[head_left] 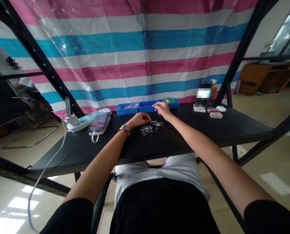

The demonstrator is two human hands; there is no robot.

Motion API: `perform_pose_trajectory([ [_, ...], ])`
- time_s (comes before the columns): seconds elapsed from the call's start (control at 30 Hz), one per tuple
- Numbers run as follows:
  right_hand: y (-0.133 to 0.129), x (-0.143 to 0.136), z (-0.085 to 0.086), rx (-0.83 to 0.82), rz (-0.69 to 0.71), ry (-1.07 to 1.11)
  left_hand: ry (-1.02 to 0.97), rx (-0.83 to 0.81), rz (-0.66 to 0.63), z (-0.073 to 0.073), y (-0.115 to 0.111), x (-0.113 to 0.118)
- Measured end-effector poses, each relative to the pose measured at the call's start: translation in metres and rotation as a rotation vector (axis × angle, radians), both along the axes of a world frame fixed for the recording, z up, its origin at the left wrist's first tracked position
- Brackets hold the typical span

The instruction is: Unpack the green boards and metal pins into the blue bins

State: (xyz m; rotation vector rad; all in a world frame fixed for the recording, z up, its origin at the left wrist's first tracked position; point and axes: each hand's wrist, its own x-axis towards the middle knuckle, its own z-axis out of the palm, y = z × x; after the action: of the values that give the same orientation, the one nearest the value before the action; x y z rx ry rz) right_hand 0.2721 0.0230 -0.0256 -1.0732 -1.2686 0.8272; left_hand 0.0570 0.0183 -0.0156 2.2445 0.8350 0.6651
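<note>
On the black table (164, 143) lies a loose pile of thin silvery metal pieces (147, 130). My left hand (140, 119) is at the pile's upper left edge, fingers curled together; what they pinch is too small to make out. My right hand (162, 109) is raised over the front rim of the middle blue bin (146, 106), its fingers closed on something too small to name. To the left, another blue bin (127, 110) holds clear plastic packets, and a right-hand bin (175, 104) holds something green.
A white power strip (78, 126) with a cable and a blurred pouch (99, 123) lie at the left. At the right are a red-and-white box (215, 113), a white mouse (221, 109) and a lit, blurred device. Striped sheeting (145, 58) hangs behind.
</note>
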Motion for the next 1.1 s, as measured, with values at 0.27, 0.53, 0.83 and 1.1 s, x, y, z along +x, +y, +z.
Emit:
perform_pose_trajectory([
  [0.27,-0.011,-0.008,0.004,0.017,0.037,-0.031,-0.098,-0.083,0.030,-0.001,0.006,-0.003],
  [0.53,-0.014,-0.013,0.003,0.034,0.123,-0.178,-0.356,-0.074,0.143,0.005,0.010,-0.002],
  [0.83,-0.021,-0.023,0.004,0.074,0.232,-0.082,-0.577,-0.228,0.250,0.010,-0.003,0.006],
  [1.1,-0.026,-0.026,0.004,0.139,0.126,-0.057,-0.566,-0.242,0.245,0.008,-0.004,0.010],
])
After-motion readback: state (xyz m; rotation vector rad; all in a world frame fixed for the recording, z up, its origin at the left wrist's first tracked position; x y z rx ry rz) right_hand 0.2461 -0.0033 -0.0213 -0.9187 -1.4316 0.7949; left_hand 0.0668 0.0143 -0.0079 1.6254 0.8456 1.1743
